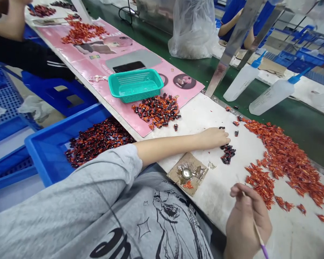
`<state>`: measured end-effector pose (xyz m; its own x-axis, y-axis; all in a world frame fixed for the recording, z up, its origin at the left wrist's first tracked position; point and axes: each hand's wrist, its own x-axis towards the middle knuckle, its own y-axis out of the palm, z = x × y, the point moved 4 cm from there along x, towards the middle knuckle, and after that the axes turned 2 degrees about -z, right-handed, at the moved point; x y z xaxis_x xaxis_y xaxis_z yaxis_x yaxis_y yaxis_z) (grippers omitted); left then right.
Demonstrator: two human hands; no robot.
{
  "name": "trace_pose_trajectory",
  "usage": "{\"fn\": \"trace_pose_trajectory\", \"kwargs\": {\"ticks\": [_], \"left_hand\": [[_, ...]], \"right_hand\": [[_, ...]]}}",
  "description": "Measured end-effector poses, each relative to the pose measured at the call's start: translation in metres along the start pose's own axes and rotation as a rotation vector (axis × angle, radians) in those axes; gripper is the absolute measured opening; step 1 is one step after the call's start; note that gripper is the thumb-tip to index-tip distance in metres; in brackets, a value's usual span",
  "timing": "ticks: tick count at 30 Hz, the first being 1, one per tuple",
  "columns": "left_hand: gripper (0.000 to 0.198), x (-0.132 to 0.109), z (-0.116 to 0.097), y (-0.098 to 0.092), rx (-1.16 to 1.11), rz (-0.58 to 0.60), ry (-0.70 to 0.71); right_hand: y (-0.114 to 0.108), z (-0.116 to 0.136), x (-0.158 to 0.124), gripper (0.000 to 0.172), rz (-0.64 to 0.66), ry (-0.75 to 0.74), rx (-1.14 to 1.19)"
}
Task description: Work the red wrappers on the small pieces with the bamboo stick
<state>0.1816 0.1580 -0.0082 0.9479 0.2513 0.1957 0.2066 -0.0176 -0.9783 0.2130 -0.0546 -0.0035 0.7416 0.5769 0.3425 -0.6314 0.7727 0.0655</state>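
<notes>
Head view over a long white-topped work surface point(221, 205). The left hand point(213, 138), reaching out from a grey sleeve point(70, 183), lay on the surface with its fingers loosely curled; I couldn't tell whether they had hold of anything. Just beside its fingertips sat a small cluster of dark pieces point(228, 154), with a few strays close by. The right hand point(245, 223) was closed in a pinch around a thin stick point(260, 237) with a purple end, and lay near a wide spread of orange-red scraps point(286, 162) on the right of the surface.

Between the hands was a cardboard square point(187, 173) smeared with something shiny, a small metal disc point(186, 173) on it. Further along, a heap of dark and orange pieces point(156, 110) lay on a pink printed sheet point(140, 43), just beside a teal plastic basket point(135, 85). A blue crate point(43, 158) to the left held many more dark pieces point(97, 142).

Beyond the surface stood two squeeze bottles with blue nozzles point(272, 95) and a clear plastic bag point(193, 30). A co-worker's black sleeve point(24, 57) showed at the upper left, another person's blue sleeve point(232, 18) at the top.
</notes>
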Motion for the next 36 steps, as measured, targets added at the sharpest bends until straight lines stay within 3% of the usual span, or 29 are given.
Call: {"fn": "trace_pose_trajectory", "kwargs": {"ticks": [2, 6, 8, 11, 13, 17, 23, 29, 36], "left_hand": [[0.023, -0.010, 0.002, -0.003, -0.021, -0.026, -0.017], [0.019, -0.048, 0.010, -0.014, -0.092, -0.115, -0.074], [0.019, -0.075, 0.015, -0.025, -0.226, -0.311, -0.112], [0.013, -0.121, 0.021, -0.040, -0.461, -0.707, -0.181], [0.006, -0.146, 0.024, -0.043, -0.559, -0.829, -0.235], [0.010, -0.175, 0.027, -0.035, -0.774, -0.822, -0.382], [0.018, -0.194, 0.023, -0.012, -1.353, -0.822, -0.666], [0.027, -0.191, 0.010, -0.006, -1.630, -0.829, -0.726], [0.035, -0.188, -0.012, -0.009, -1.825, -0.664, -0.798]], "right_hand": [[0.010, -0.005, -0.008, 0.014, 0.126, 0.048, -0.052], [0.026, -0.008, -0.014, 0.015, 0.265, -0.004, -0.137], [0.033, -0.009, -0.014, 0.018, 0.302, -0.022, -0.150], [0.041, -0.012, -0.016, 0.023, 0.328, -0.007, -0.150], [0.045, -0.014, -0.018, 0.020, 0.335, -0.005, -0.162], [0.050, -0.019, -0.022, 0.014, 0.364, -0.039, -0.206], [0.059, -0.017, -0.023, 0.012, 0.438, -0.129, -0.305], [0.064, -0.011, -0.024, 0.018, 0.487, -0.149, -0.375], [0.064, -0.010, -0.024, 0.023, 0.408, -0.063, -0.328]]}}
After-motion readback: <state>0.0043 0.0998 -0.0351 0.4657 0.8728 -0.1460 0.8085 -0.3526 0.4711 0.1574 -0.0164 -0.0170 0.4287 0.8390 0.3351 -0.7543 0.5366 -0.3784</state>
